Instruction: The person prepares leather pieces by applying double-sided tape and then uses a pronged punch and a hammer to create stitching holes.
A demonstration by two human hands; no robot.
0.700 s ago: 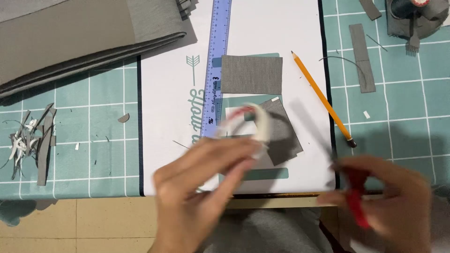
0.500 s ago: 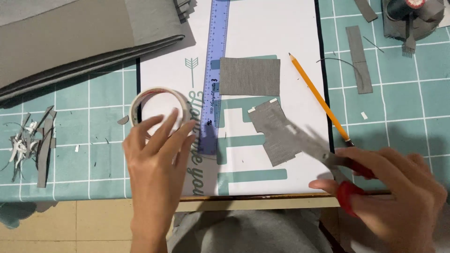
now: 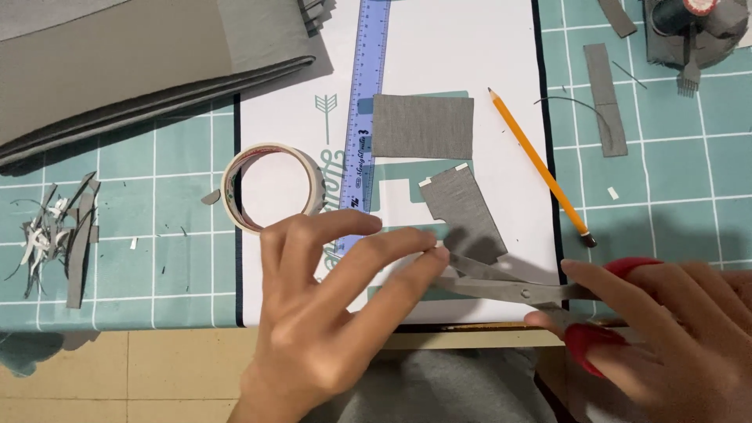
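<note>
My right hand grips red-handled scissors at the front right. Their slightly parted blades point left, under the lower end of a cut grey fabric piece. My left hand is spread with its fingers apart. Its fingertips reach the blade tips and the edge of that grey piece, and nothing is visibly held in it. A roll of pale tape lies flat just beyond this hand, half on the white printed sheet.
A blue ruler lies along the sheet, with a grey fabric rectangle and a yellow pencil to its right. Folded grey cloth lies at the back left. Scraps and a grey strip lie on the green cutting mat.
My left hand set the tape roll down at the sheet's left edge, then moved right to the scissor tips. The scissors came in from the right under the grey piece.
</note>
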